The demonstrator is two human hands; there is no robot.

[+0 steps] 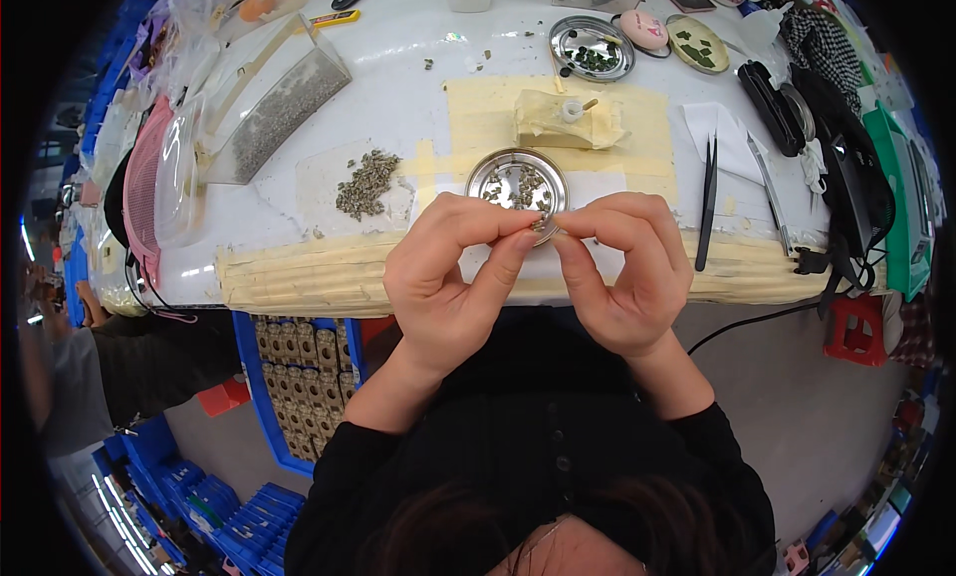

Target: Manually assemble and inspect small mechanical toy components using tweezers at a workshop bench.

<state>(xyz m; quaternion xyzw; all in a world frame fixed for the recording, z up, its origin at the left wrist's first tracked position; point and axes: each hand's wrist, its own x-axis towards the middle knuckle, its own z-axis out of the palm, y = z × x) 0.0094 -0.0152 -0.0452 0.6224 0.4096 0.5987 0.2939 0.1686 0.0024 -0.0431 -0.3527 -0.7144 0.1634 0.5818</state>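
Marks, small and dark, possibly lettering, on a smooth pink oval object (642, 28) at 1 o'clock from the fingertips (520, 243); more on a slim yellow-and-black tool (335, 18) between 10 and 11, too fine to make out. Grainy grey-green fragments (368, 185) heaped loosely between 9 and 10 o'clock. Mirror-bright round metal dish (503, 161) at 11 o'clock, just beyond the fingertips, with similar fragments scattered inside. Rough block wrapped in cream tape (538, 130) between 12 and 1, topped by a small white round fitting (571, 111). Slender black tweezers (708, 203) at 3 o'clock, points toward 12. Left hand (438, 277) and right hand (634, 272) nearly meeting over the dish's lower rim, each thumb and forefinger narrowed to a pinch. Caught where both pinches meet, a tiny grey-brown piece (541, 224), mostly hidden between the fingertips, its exact shape impossible to tell.
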